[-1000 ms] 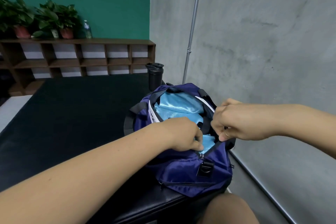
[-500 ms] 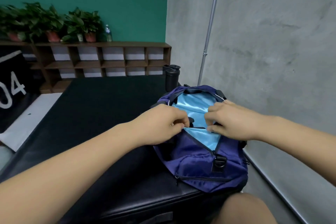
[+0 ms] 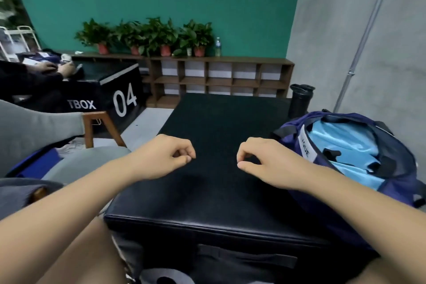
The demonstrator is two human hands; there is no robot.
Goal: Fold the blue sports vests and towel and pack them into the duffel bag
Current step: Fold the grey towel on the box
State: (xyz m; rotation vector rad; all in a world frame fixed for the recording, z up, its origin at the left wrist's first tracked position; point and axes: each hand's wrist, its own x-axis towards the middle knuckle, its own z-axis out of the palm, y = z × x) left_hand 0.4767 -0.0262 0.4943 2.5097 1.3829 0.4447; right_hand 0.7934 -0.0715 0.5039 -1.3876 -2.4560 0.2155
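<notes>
The navy duffel bag (image 3: 291, 131) lies at the right end of the black padded box (image 3: 219, 127), its top unzipped. Light blue fabric (image 3: 341, 143) fills the opening; I cannot tell vests from towel in there. My left hand (image 3: 166, 157) and my right hand (image 3: 265, 161) hover side by side over the bare middle of the box, left of the bag. Both have loosely curled fingers and hold nothing. My right forearm crosses in front of the bag's near end.
A black bottle (image 3: 299, 99) stands behind the bag by the grey wall and a metal pole (image 3: 364, 37). A wooden shelf (image 3: 219, 76) with potted plants runs along the green wall. At left are a black "04" box (image 3: 115, 90), another person's hands (image 3: 57, 68) and a grey seat (image 3: 34, 129).
Both hands have let go of the bag's opening and moved left over the bare box top. The view has swung left, so the bag now sits at the right edge.
</notes>
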